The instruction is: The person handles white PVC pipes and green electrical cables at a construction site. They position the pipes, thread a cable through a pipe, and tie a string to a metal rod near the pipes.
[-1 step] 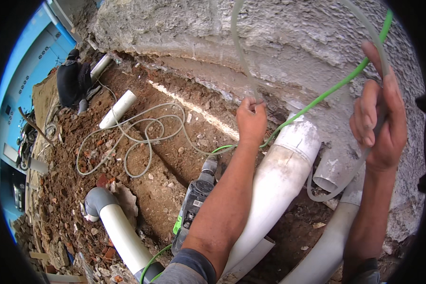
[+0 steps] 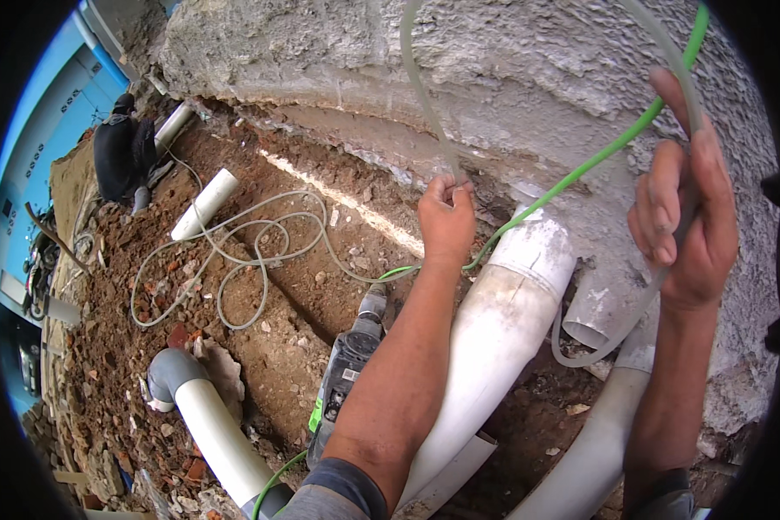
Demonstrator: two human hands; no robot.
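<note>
My left hand (image 2: 447, 217) pinches a clear flexible hose (image 2: 426, 95) near the foot of the rough wall. That hose rises in a loop out of the top of the picture. Higher up at the right, my right hand (image 2: 689, 212) has the hose running across its palm, fingers loosely curled round it and the index finger raised. Below that hand the hose bends in a U beside a short white pipe end (image 2: 588, 329). A green hose (image 2: 585, 169) passes between my hands. Under my left forearm lies a large white pipe (image 2: 485, 338).
Grey-and-black power tool (image 2: 348, 360) beside my left forearm. White pipe with grey elbow (image 2: 178, 373) at lower left; loose white pipe piece (image 2: 205, 204) and coiled clear hose (image 2: 260, 260) on rubble soil. Rough wall (image 2: 321, 52) behind; a crouching person (image 2: 120, 156) at far left.
The whole view has shifted slightly, so the scene sits a little further left. Both hands keep nearly the same pose on the clear hose.
</note>
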